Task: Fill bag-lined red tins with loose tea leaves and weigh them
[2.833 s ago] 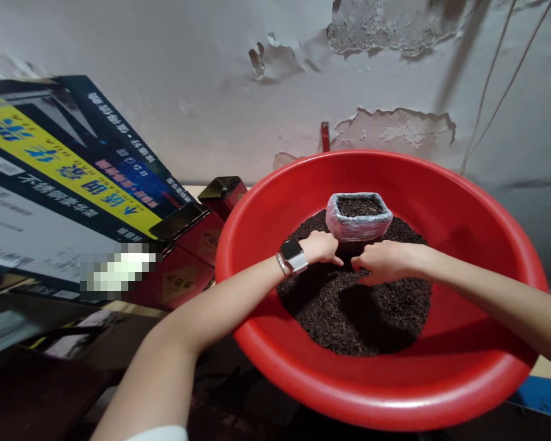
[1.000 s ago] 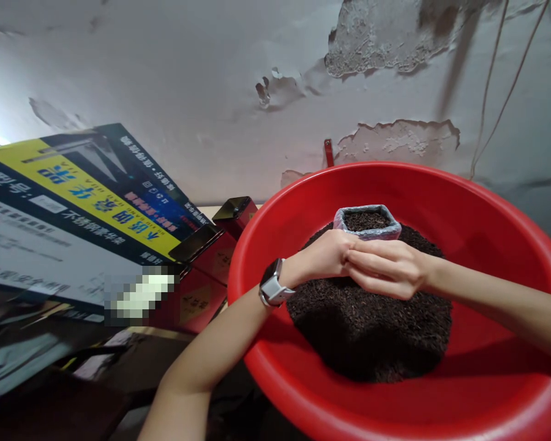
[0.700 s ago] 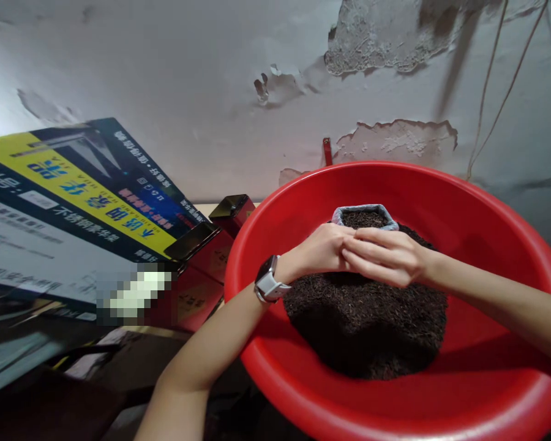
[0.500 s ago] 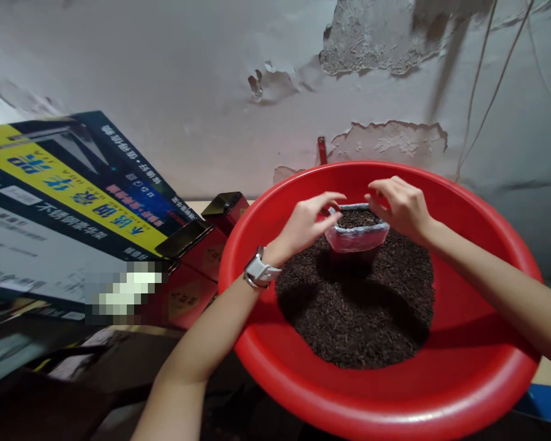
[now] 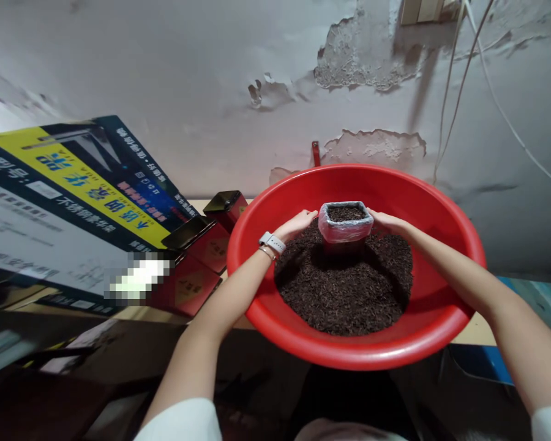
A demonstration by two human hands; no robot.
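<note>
We have the rectangular container (image 5: 344, 249) inside the red plastic basin (image 5: 356, 360), toward its far side, mouth up over a heap of dark, shredded leaves (image 5: 344, 300). Whether its base rests in the heap or is lifted clear, we cannot tell. Clear plastic film (image 5: 344, 234) wraps over its rim, and more leaves (image 5: 346, 213) lie inside.

Our left hand (image 5: 298, 225) is at the container's left wall, fingers close together and fingertips right at the film; our right hand (image 5: 388, 222) is at the opposite wall, its fingertips partly hidden. We cannot tell whether either hand truly presses on it.

The film looks slick and loose, so uneven pressure from our palms could let the container slip or tilt, spilling leaves back onto the heap. Dragging on the folded edge could also pull the film off the rim. The basin overhangs the near edge of the wooden table (image 5: 475, 331), so a forearm leaning hard on its front rim could tip it.
</note>
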